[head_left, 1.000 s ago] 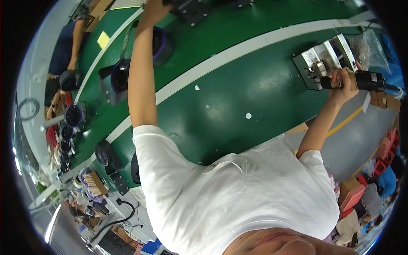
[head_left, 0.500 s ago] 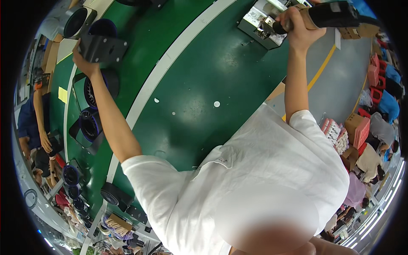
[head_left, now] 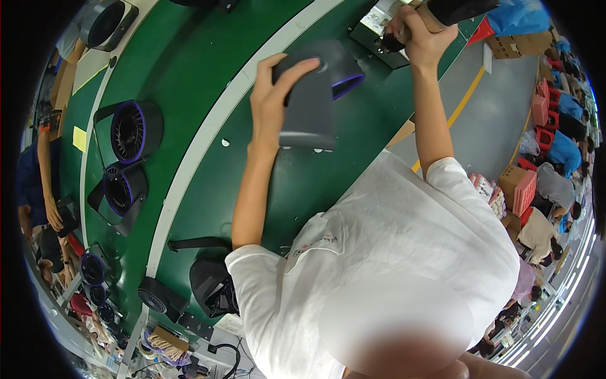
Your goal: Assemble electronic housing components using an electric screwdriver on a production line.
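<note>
My left hand (head_left: 271, 95) grips a small dark grey fan (head_left: 309, 110) with a purple inner ring, its bracket side turned up, above the green conveyor belt (head_left: 284, 189). The fingers curl over the top of its casing. At the upper right my right hand (head_left: 424, 39) is wrapped round a power screwdriver (head_left: 457, 11) with a black body and a tan section. Its black front end is close to a silver and black metal box (head_left: 385, 38), which looks like a screw feeder. The hand hides part of the tool, and its tip is not clear.
Beyond a white divider rail (head_left: 218, 120), several fans with purple rings, such as this fan (head_left: 131, 131), stand on another green belt. A black fan (head_left: 214, 287) lies near my left elbow. A co-worker's arm (head_left: 50, 183) shows at far left. Cardboard boxes (head_left: 521, 44) and seated people are at right.
My left hand has brought the fan from the far-left belt across the rail to the right. My right hand has shifted slightly left and up with the screwdriver.
</note>
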The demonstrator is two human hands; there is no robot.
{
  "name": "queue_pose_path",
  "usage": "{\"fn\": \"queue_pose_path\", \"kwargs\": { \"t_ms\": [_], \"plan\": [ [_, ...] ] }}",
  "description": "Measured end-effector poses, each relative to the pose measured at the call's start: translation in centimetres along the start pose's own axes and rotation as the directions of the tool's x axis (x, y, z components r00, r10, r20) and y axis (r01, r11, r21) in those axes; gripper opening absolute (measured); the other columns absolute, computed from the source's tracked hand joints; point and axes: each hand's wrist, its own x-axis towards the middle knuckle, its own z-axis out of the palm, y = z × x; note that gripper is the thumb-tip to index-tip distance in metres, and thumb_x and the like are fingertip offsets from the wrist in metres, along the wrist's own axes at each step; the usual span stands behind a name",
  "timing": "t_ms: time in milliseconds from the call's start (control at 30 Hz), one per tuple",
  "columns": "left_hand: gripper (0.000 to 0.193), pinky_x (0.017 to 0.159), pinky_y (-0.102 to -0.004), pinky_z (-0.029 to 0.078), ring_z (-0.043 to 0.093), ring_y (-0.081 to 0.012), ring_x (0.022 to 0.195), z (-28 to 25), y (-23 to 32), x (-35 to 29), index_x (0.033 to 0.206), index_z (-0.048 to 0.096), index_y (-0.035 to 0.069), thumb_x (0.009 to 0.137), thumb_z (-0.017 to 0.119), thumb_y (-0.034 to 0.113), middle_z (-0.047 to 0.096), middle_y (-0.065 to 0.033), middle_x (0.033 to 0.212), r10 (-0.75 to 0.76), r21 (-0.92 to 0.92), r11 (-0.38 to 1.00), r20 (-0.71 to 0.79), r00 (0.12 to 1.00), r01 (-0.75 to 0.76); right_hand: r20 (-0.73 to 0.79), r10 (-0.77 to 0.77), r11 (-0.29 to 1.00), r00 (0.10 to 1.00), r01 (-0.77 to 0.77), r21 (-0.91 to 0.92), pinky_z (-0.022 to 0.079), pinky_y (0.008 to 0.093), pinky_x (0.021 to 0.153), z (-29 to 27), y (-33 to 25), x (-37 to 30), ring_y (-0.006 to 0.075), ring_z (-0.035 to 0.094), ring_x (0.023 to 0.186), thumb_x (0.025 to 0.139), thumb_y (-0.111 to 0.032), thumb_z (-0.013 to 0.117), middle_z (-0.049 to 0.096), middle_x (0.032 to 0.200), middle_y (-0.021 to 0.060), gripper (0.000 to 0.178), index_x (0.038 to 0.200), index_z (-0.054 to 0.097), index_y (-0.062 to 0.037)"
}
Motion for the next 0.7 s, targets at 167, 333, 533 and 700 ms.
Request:
{"fn": "queue_pose_path", "kwargs": {
  "t_ms": [167, 333, 533, 700],
  "plan": [
    [0.061, 0.075, -0.0362, 0.052, 0.059, -0.0294, 0.096, 1.6, 0.3, -0.2, 0.112, 0.068, 0.021, 0.054, 0.076, 0.002, 0.054, -0.0114, 0.109, 0.095, -0.099, 0.990, -0.015, 0.995, -0.096, 0.198, -0.063, 0.987, 0.978, 0.032, 0.157, 0.040, 0.0265, 0.038, 2.6, -6.7, -0.2, 0.0143, 0.046, 0.038, 0.079, -0.003, 0.058, 0.047, 0.052, 0.0053, 0.055, 0.128, 0.034, 0.0038],
    [0.063, 0.075, -0.0365, 0.052, 0.059, -0.0300, 0.093, 2.2, 0.3, -0.2, 0.112, 0.068, 0.020, 0.053, 0.077, 0.003, 0.055, -0.0121, 0.109, 0.130, -0.093, 0.987, -0.027, 0.991, -0.132, 0.262, -0.038, 0.961, 0.964, -0.036, 0.274, 0.039, 0.0266, 0.038, 5.4, -8.2, -1.5, 0.0153, 0.044, 0.036, 0.078, -0.003, 0.057, 0.045, 0.050, 0.0058, 0.057, 0.127, 0.031, 0.0035],
    [0.064, 0.074, -0.0377, 0.051, 0.058, -0.0291, 0.093, 2.3, 0.2, 0.2, 0.113, 0.068, 0.021, 0.052, 0.076, 0.004, 0.055, -0.0113, 0.108, 0.163, -0.091, 0.982, -0.015, 0.987, -0.164, 0.269, -0.022, 0.954, 0.963, -0.060, 0.294, 0.039, 0.0266, 0.038, 6.3, -8.3, -2.7, 0.0159, 0.044, 0.036, 0.076, 0.000, 0.057, 0.045, 0.050, 0.0066, 0.055, 0.124, 0.030, 0.0043],
    [0.066, 0.073, -0.0378, 0.051, 0.058, -0.0291, 0.093, 2.2, 0.2, -0.1, 0.114, 0.067, 0.022, 0.052, 0.076, 0.005, 0.055, -0.0106, 0.108, 0.173, -0.095, 0.980, -0.025, 0.985, -0.175, 0.364, -0.228, 0.864, 0.903, 0.016, 0.502, 0.039, 0.0265, 0.038, 6.8, -4.7, -2.1, 0.0160, 0.045, 0.037, 0.074, 0.004, 0.056, 0.047, 0.052, 0.0070, 0.050, 0.118, 0.032, 0.0042]
  ]
}}
